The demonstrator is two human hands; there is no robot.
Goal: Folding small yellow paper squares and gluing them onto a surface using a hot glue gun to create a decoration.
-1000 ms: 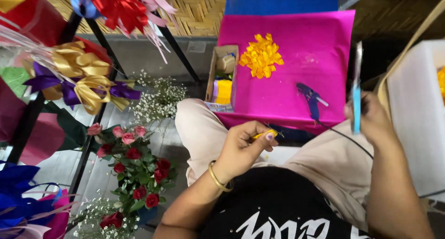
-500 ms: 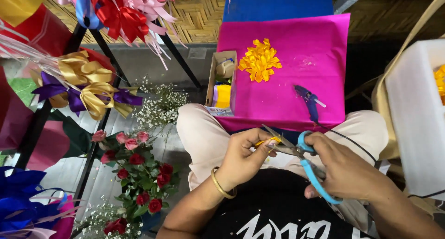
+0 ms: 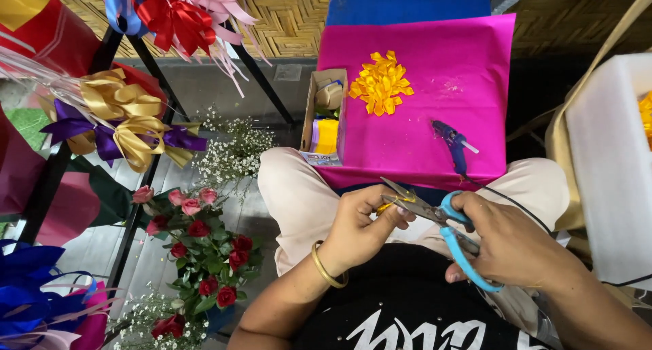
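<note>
A woven-mat floor crowded with ribbon bows and roses (image 3: pixel 204 248) surrounds a pink board (image 3: pixel 421 92) across the person's lap. Left of the blades, the left hand (image 3: pixel 356 229) pinches a small yellow ribbon piece (image 3: pixel 388 205), fingers closed tight. The blades sit close to those fingertips; a slip could nick them. The right hand (image 3: pixel 509 245) grips the blue-handled scissors (image 3: pixel 441 221), blades slightly parted at the ribbon.

A yellow ribbon bow (image 3: pixel 381 82) and blue glue gun (image 3: pixel 451 143) lie on pink paper (image 3: pixel 468 58); red roses (image 3: pixel 204 245) stand left.
</note>
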